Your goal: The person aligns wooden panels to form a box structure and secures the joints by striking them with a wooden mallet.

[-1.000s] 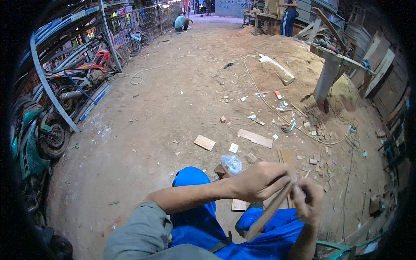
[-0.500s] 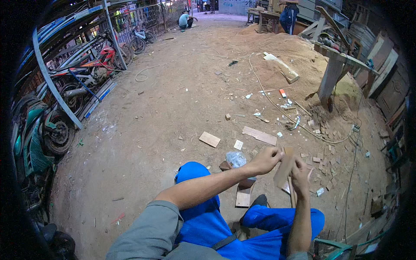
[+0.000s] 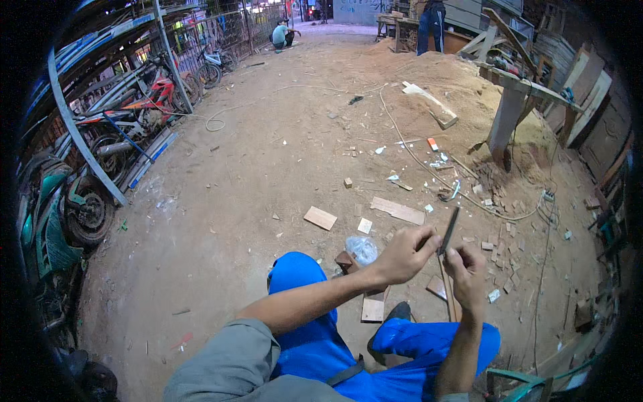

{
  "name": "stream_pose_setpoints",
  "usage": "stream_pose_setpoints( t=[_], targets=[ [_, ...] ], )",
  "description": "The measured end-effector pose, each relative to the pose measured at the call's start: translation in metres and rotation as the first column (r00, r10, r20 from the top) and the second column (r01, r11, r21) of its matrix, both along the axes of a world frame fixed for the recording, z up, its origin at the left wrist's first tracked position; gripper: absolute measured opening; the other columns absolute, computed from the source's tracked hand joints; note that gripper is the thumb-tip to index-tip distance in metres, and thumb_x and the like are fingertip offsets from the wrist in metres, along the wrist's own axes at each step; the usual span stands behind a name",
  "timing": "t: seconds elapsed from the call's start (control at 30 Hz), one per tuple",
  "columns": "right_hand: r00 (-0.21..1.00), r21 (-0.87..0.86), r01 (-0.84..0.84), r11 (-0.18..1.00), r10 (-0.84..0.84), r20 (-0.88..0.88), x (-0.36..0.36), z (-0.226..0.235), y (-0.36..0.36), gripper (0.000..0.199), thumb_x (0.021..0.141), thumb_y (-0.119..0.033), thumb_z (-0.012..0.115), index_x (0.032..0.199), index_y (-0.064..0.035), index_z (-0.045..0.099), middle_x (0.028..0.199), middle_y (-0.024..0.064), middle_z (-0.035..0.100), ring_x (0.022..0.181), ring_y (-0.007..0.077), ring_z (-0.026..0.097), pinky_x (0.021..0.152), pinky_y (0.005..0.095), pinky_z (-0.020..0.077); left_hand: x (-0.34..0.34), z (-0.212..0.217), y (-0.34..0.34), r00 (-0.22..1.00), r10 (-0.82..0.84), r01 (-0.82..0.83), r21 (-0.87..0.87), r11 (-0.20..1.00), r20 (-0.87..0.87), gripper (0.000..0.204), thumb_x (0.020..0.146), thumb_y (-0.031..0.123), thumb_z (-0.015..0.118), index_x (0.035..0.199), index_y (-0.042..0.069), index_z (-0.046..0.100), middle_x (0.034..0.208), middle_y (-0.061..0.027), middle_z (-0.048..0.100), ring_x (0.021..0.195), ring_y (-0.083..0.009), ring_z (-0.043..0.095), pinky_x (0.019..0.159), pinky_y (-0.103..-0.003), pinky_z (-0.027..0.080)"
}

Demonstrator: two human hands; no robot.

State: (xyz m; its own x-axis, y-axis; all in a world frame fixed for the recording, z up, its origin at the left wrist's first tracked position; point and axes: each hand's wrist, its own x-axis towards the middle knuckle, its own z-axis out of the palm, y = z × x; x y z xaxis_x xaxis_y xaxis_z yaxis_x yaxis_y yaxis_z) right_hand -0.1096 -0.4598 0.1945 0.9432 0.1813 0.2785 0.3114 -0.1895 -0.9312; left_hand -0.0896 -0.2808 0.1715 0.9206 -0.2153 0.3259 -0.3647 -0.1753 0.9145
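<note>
My left hand [image 3: 408, 254] and my right hand [image 3: 467, 275] meet in front of my right knee, both closed on a small flat wooden board [image 3: 453, 226]. The board is seen edge-on, so it looks like a thin dark strip slanting up beyond my fingertips. Left thumb and fingers pinch it from the left; the right fingers curl round its lower end, hiding that part. Below the hands a long narrow wooden strip [image 3: 450, 295] slants down toward my leg. Beside it lies a flat reddish-brown wood piece [image 3: 437, 287].
Near my feet are a clear plastic bag [image 3: 362, 249], a pale wood block [image 3: 374, 309] and a flat offcut [image 3: 320, 218]. A hose [image 3: 418, 157] crosses the ground. Motorbikes [image 3: 87, 204] line the left; a wooden stand [image 3: 504, 127] rises at right. Two people are farther off.
The board has turned from showing its broad tan face to edge-on. Both hands have shifted slightly with it, still gripping. The far standing person has moved a little left.
</note>
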Motion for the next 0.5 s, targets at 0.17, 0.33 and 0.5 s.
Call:
stream_pose_setpoints(
  t=[0.17, 0.33, 0.5],
  targets=[
    [0.995, -0.033, -0.069, 0.997, 0.067, -0.069, 0.005, -0.006, -0.008, 0.021, 0.094, -0.014, 0.061, 0.081, 0.0017, 0.063, 0.067, -0.0008, 0.057, 0.06, 0.0058, 0.049, 0.054, 0.0239, 0.0383, 0.003, -0.022, -0.003, 0.992, -0.022, 0.04, -0.148, 0.988, 0.122, 0.025, 0.098, 0.025, 0.058, 0.103, 0.0, 0.062, 0.086, -0.0042, 0.063, 0.077, -0.0098, 0.054, 0.06, -0.033, 0.043],
    [0.999, -0.065, 0.012, 0.998, -0.009, 0.052, -0.011, 0.012, -0.008, 0.025, 0.095, -0.018, 0.06, 0.08, 0.002, 0.062, 0.066, -0.0007, 0.056, 0.061, 0.007, 0.05, 0.055, 0.0257, 0.0395, -0.009, 0.01, -0.002, 0.995, -0.054, 0.049, 0.062, 0.997, 0.085, 0.025, 0.099, 0.023, 0.059, 0.099, -0.001, 0.064, 0.078, -0.0049, 0.062, 0.076, -0.0097, 0.057, 0.068, -0.028, 0.048],
    [0.996, -0.004, 0.069, 0.998, -0.069, -0.059, 0.005, 0.0, -0.002, 0.021, 0.095, -0.014, 0.061, 0.083, 0.0034, 0.065, 0.068, 0.0004, 0.059, 0.062, 0.0066, 0.053, 0.056, 0.0243, 0.0427, 0.005, -0.002, -0.008, 0.996, -0.038, 0.052, -0.182, 0.982, 0.08, 0.023, 0.097, 0.019, 0.058, 0.091, -0.003, 0.06, 0.071, -0.0147, 0.059, 0.065, -0.0142, 0.055, 0.058, -0.034, 0.044]
  ],
)
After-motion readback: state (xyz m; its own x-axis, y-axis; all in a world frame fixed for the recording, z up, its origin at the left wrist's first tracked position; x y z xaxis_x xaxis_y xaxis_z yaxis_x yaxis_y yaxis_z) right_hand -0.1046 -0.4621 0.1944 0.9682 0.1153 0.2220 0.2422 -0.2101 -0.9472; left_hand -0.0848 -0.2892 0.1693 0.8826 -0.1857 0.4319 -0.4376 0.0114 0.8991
